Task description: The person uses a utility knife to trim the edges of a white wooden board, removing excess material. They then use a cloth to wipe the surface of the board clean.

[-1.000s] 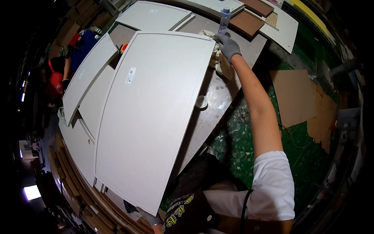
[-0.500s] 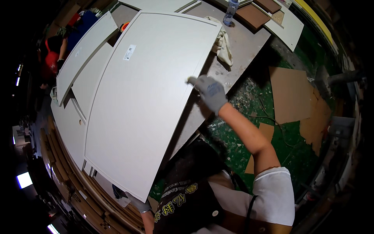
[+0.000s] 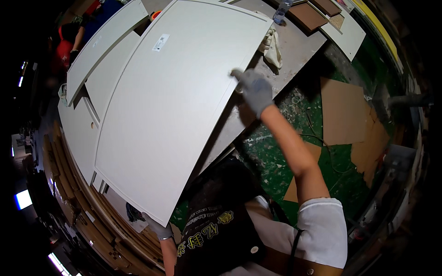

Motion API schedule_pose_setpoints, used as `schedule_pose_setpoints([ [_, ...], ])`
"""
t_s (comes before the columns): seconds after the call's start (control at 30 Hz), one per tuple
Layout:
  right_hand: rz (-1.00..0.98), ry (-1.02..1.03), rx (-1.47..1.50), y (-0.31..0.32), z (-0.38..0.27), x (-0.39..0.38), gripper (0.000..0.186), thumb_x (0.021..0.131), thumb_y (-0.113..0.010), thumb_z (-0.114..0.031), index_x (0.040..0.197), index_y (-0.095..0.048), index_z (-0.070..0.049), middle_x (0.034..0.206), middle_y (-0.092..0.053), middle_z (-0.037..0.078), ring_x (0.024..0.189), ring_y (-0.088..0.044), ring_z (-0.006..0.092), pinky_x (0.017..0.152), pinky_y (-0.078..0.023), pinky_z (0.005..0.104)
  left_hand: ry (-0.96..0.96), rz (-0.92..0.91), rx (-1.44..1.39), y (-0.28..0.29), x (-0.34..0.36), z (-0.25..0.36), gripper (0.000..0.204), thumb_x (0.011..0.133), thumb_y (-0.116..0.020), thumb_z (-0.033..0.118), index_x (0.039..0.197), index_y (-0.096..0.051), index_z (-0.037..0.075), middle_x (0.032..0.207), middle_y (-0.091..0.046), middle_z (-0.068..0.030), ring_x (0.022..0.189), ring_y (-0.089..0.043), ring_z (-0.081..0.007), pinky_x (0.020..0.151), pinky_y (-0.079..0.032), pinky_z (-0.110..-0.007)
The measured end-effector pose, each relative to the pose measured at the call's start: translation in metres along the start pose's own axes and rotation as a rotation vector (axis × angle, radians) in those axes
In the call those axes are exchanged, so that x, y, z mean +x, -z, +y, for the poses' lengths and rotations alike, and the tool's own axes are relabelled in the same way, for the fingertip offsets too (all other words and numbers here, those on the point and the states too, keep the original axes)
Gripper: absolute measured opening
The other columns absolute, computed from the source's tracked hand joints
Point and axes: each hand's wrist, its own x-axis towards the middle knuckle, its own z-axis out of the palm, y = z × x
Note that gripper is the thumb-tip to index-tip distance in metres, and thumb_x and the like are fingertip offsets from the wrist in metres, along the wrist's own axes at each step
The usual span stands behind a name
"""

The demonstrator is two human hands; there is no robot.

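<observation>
A large white panel with a shallow groove along its border and a small label lies tilted across the middle of the view. My right hand, in a grey glove, is closed at the panel's right edge. One blurred digit reaches over the top face, while the other fingers are partly hidden at the rim. My left hand, also grey-gloved, grips the panel's near corner at the bottom. The panel hides most of its fingers.
Other white panels lie at the left beneath and beside it. A worktable bears a cloth and a plastic bottle. Cardboard sheets and a cable lie on the green floor. Another person stands far left.
The whole view has shifted slightly. My right hand appears a little farther up along the panel's right edge. My left hand stays at the near corner.
</observation>
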Motion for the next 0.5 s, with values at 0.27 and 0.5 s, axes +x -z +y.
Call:
schedule_pose_setpoints([
  [0.27,-0.166,0.016,0.185,-0.001,-0.045,-0.047,0.035,0.091,-0.046,-0.015,0.123,-0.055,-0.024,0.096,-0.058,0.011,0.084,-0.061,0.0274,0.070,-0.052,0.0408,0.014,0.084,0.024,-0.009,-0.006,0.007,0.066,0.100,-0.032,0.052,0.147,-0.028,0.006,0.144,-0.040,-0.0083,0.125,-0.045,-0.0240,0.102,-0.038,-0.034],
  [0.5,-0.082,-0.006,0.062,0.004,-0.046,-0.034,0.037,0.086,-0.054,-0.010,0.118,-0.059,-0.028,0.093,-0.060,0.010,0.084,-0.062,0.0295,0.074,-0.051,0.0411,-0.014,-0.031,0.017,0.007,0.003,-0.001,0.066,0.100,-0.033,0.051,0.148,-0.026,0.006,0.146,-0.038,-0.0086,0.128,-0.043,-0.0244,0.104,-0.037,-0.035],
])
